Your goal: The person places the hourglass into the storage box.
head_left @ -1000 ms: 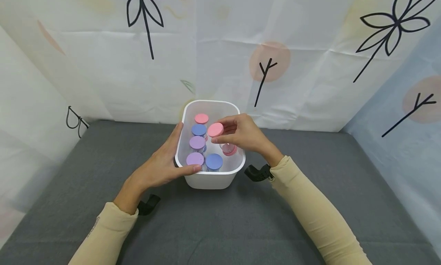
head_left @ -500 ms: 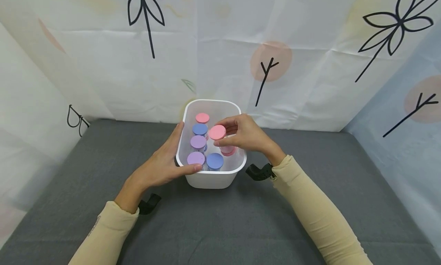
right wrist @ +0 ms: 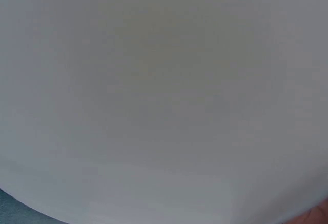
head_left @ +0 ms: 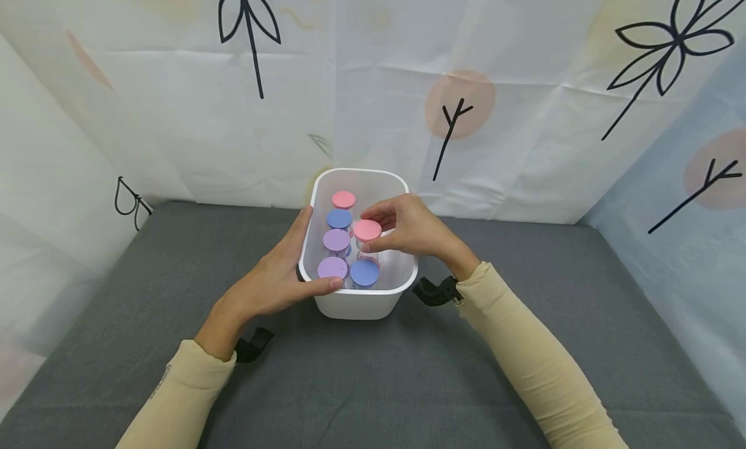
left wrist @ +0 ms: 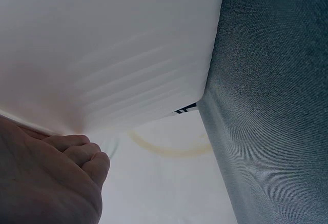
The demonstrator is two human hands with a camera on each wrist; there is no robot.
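Note:
A white plastic bin (head_left: 360, 304) stands on the table, several clear jars inside it. My left hand (head_left: 269, 275) holds its left side, thumb over the front rim and fingers along the outer wall; the left wrist view shows those fingers (left wrist: 77, 152) against the wall. Within the bin, my right hand (head_left: 410, 227) pinches a clear jar with a pink lid (head_left: 368, 230) just below the lid. Left of it runs a row of jars: a purple lid (head_left: 332, 268), another purple lid (head_left: 337, 240), a blue lid (head_left: 339, 219) and a pink lid (head_left: 344, 199). Another blue lid (head_left: 364, 273) sits at the front.
Grey cloth (head_left: 350, 391) covers the table. A white patterned curtain (head_left: 373, 112) hangs close behind the bin, with more fabric at both sides. Pale bin wall (right wrist: 164, 106) fills most of the right wrist view.
My right hand has lowered the pink-lidded jar slightly and turned it from tilted to nearly upright, its base swinging left behind the front blue lid. My left hand keeps its hold on the bin.

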